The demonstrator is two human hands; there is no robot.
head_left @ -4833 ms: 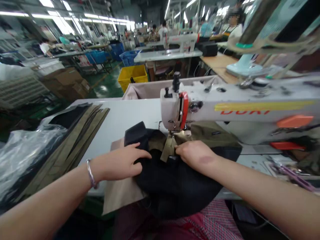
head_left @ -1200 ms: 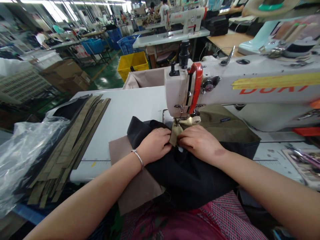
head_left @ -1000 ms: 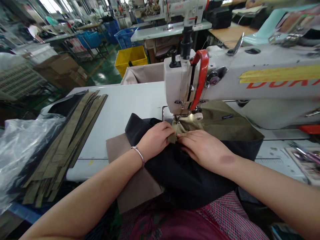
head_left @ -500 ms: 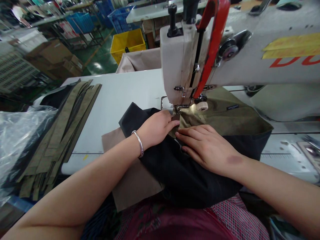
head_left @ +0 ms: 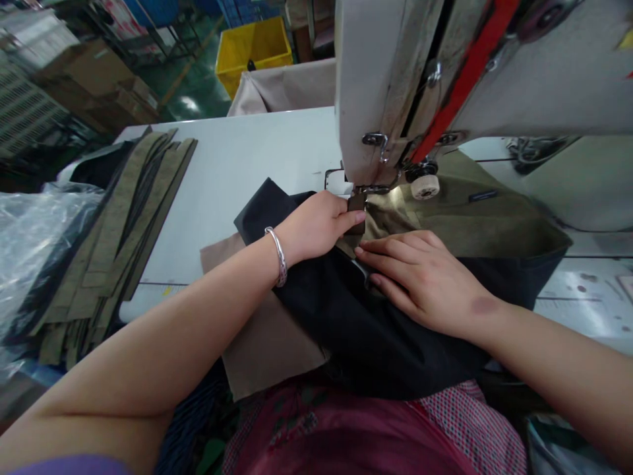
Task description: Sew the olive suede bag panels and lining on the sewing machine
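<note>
Close by the needle area of the sewing machine point(head_left: 386, 112), my left hand point(head_left: 314, 227) is closed, its thumb and fingers pinching a small dark brown fabric piece point(head_left: 355, 227). A silver bangle circles that wrist. Just to the right, my right hand point(head_left: 420, 280) lies with stretched fingers on the garment point(head_left: 341, 316), fingertips by the fabric edge. The garment is dark navy on one face and olive on the other; its olive side point(head_left: 445, 218) spreads behind the right hand, bearing a small dark label. A taupe fabric panel point(head_left: 267, 349) hangs below my left forearm.
Olive fabric strips point(head_left: 123, 224) lie stacked on the left of the white table point(head_left: 237, 145), beside clear plastic wrapping point(head_left: 39, 244). Beyond the table stand a yellow crate point(head_left: 254, 49) and cardboard boxes point(head_left: 93, 76). The machine head overhangs both hands.
My view has moved closer and tilted down, so the machine head looks larger. The dark brown piece shows more under my left fingers. Both hands keep nearly the same places on the fabric.
</note>
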